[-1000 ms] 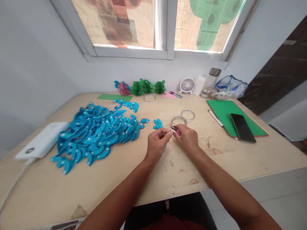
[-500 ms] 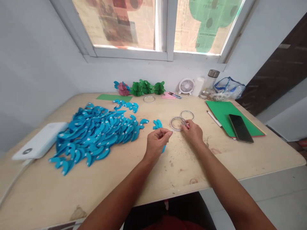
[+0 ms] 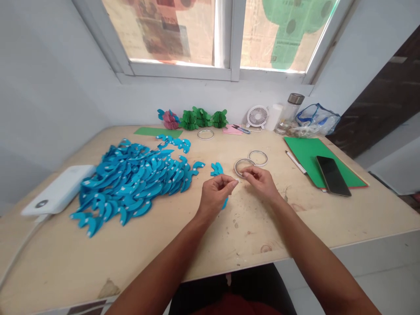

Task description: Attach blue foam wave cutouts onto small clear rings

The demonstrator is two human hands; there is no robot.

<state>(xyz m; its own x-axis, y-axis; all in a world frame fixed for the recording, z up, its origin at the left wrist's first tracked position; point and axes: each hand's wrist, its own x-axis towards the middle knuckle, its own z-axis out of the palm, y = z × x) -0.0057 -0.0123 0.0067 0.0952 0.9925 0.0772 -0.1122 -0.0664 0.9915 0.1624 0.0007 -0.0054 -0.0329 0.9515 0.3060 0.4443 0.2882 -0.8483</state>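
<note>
My left hand (image 3: 215, 195) is closed in a pinch at the middle of the table, with a small white piece of tape (image 3: 236, 180) at its fingertips. Beside its palm a blue paper piece (image 3: 225, 203) peeks out; whether it is held or lies there I cannot tell. My right hand (image 3: 261, 183) has its fingers bent together at the near rim of a tape roll (image 3: 236, 168) lying flat. What those fingers grip is hidden. Behind lies another tape roll (image 3: 267, 159). A few blue cut pieces (image 3: 216, 169) lie just beyond my left hand.
A large heap of blue paper pieces (image 3: 131, 179) covers the left side, beside a white power bank (image 3: 59, 190). Folded green paper shapes (image 3: 200, 118), a third tape roll (image 3: 205, 138) and a small fan (image 3: 257, 117) stand behind. A phone (image 3: 333, 175) rests on green sheets (image 3: 302, 153) at right.
My right hand has shifted slightly left to the near tape roll's rim. The pink-handled tool seen at its fingers no longer shows. My left hand keeps its pinch; the view has shifted slightly.
</note>
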